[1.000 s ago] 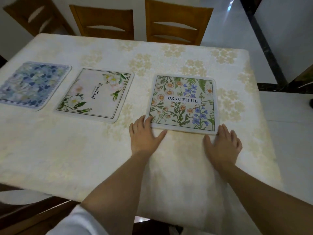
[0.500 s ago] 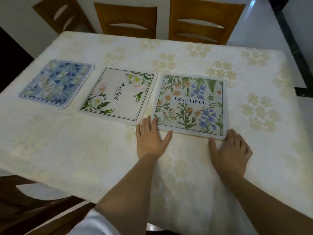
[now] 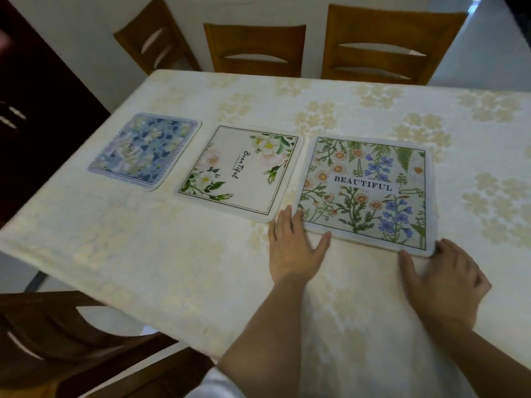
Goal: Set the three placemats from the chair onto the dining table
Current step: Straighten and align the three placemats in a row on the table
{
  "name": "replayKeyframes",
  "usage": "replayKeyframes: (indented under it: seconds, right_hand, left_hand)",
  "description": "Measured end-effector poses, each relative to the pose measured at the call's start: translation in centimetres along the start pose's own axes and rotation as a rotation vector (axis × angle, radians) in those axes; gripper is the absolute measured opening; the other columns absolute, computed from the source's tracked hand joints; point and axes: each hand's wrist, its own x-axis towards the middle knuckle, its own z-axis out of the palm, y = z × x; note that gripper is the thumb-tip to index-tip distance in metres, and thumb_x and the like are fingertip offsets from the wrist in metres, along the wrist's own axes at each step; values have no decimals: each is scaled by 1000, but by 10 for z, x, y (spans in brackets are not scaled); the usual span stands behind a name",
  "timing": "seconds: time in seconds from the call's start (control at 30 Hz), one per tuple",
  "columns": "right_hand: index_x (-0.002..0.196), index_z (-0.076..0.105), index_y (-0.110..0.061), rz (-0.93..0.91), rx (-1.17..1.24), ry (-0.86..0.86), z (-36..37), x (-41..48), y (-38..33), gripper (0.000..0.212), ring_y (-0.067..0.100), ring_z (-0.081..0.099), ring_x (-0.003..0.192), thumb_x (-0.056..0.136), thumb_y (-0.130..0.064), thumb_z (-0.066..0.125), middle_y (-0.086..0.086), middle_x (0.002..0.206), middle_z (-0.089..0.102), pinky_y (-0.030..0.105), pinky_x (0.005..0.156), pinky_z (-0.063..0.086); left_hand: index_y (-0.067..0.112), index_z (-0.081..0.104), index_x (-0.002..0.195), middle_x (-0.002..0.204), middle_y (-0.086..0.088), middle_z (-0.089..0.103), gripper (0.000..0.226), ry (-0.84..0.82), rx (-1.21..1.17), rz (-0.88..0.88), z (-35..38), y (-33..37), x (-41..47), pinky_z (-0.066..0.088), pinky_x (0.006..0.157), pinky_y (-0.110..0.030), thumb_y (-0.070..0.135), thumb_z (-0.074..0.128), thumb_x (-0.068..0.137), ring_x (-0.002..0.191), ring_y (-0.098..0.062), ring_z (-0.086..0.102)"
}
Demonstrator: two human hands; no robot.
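Observation:
Three placemats lie flat in a row on the dining table (image 3: 359, 326), which wears a cream flowered cloth. A blue floral mat (image 3: 145, 150) is at the left, a white mat with pale flowers (image 3: 244, 170) in the middle, and a green-and-blue wildflower mat reading BEAUTIFUL (image 3: 367, 191) at the right. My left hand (image 3: 293, 248) rests flat on the cloth, its fingertips touching the wildflower mat's near left corner. My right hand (image 3: 442, 280) lies at the mat's near right corner, fingers spread. Neither hand grips anything.
Three wooden chairs stand along the table's far side: one at the left (image 3: 155, 41), one in the middle (image 3: 255, 50), one at the right (image 3: 388, 44). A dark wooden chair (image 3: 57, 340) sits at the near left. A dark door panel (image 3: 37, 110) fills the left edge.
The view has swung left and closer. The wildflower mat now sits nearer the middle mat. Both hands stay at its near corners, and the right hand's fingers have spread and lifted slightly.

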Motion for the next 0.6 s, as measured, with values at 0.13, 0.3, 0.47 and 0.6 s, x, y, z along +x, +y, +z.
replayKeyframes:
  seconds: [0.13, 0.3, 0.47, 0.6]
  right_hand:
    - [135, 46, -14, 0, 3, 16, 1, -1, 3, 63, 32, 42, 135, 93, -62, 50, 11, 143, 51, 54, 110, 29]
    - [132, 48, -13, 40, 54, 52, 1, 0, 1, 48, 32, 44, 132, 99, -48, 48, 11, 139, 53, 51, 111, 28]
    - [123, 50, -4, 154, 172, 116, 0, 1, 1, 36, 37, 47, 121, 104, -32, 38, 18, 130, 53, 52, 110, 34]
    - [134, 47, -2, 180, 158, 107, 1, 0, -1, 46, 38, 44, 131, 105, -35, 35, 19, 143, 48, 55, 113, 34]
  left_hand:
    - [23, 15, 159, 169, -1, 6, 90, -19, 14, 3, 2, 0, 0, -3, 126, -42, 80, 19, 90, 156, -17, -4]
    - [26, 18, 159, 169, 2, 9, 86, 2, -2, 35, 6, -1, 1, -2, 126, -41, 79, 21, 91, 156, -16, 0]
    - [37, 21, 155, 167, 13, 16, 76, -45, 47, 157, 3, 0, 2, 1, 125, -50, 79, 22, 91, 155, -14, 3]
    - [43, 22, 153, 166, 17, 17, 69, -54, 53, 193, 3, -1, 0, 0, 125, -50, 77, 21, 93, 155, -12, 1]
